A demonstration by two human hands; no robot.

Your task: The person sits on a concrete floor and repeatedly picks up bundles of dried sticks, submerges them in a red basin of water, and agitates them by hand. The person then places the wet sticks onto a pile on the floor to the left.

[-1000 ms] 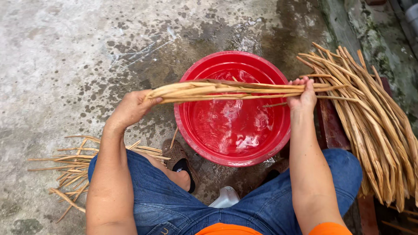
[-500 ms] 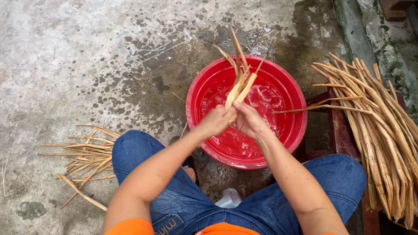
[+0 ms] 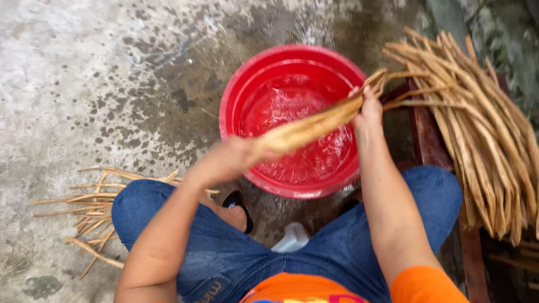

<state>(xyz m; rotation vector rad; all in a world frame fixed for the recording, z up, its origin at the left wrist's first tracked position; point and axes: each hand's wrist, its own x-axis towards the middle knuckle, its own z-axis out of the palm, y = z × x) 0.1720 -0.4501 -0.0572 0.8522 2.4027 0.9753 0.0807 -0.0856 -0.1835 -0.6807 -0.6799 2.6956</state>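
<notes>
I hold a bundle of tan cane strips (image 3: 314,126) slantwise over a red plastic basin (image 3: 236,95) that has water in it. My left hand (image 3: 227,160) grips the bundle's lower end near the basin's front rim and looks blurred by motion. My right hand (image 3: 368,106) grips the upper end at the basin's right rim. The strip tips fan out past my right hand.
A large heap of long cane strips (image 3: 483,123) lies on the right across a dark red wooden bench (image 3: 426,129). A smaller pile of strips (image 3: 90,202) lies on the wet concrete floor (image 3: 84,73) at left. My jeans-clad knees flank the basin.
The bundle stood upright in the basin with both hands close together; now my hands have spread apart and the bundle lies slanted across the basin, tips toward the right heap.
</notes>
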